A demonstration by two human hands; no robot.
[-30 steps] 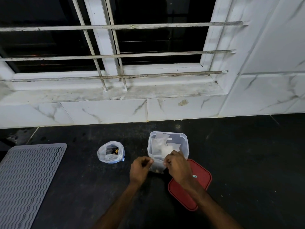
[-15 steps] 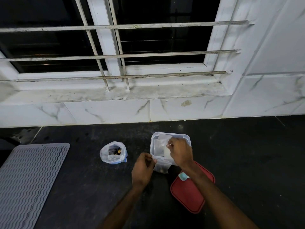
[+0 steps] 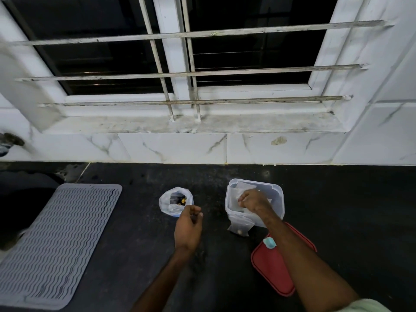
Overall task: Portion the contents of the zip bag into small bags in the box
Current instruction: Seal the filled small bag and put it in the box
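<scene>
Just inside the box (image 3: 278, 204) rim — right hand (image 3: 253, 202).

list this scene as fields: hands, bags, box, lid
left hand: above the counter beside the zip bag, fingers loosely curled, nothing seen in it
right hand: reaching into the clear box, grip hidden
zip bag: open, upright, dark and yellow pieces inside
small bag: lying on the counter in front of the box
red lid: off, flat beneath the right forearm
drying mat: far left
</scene>
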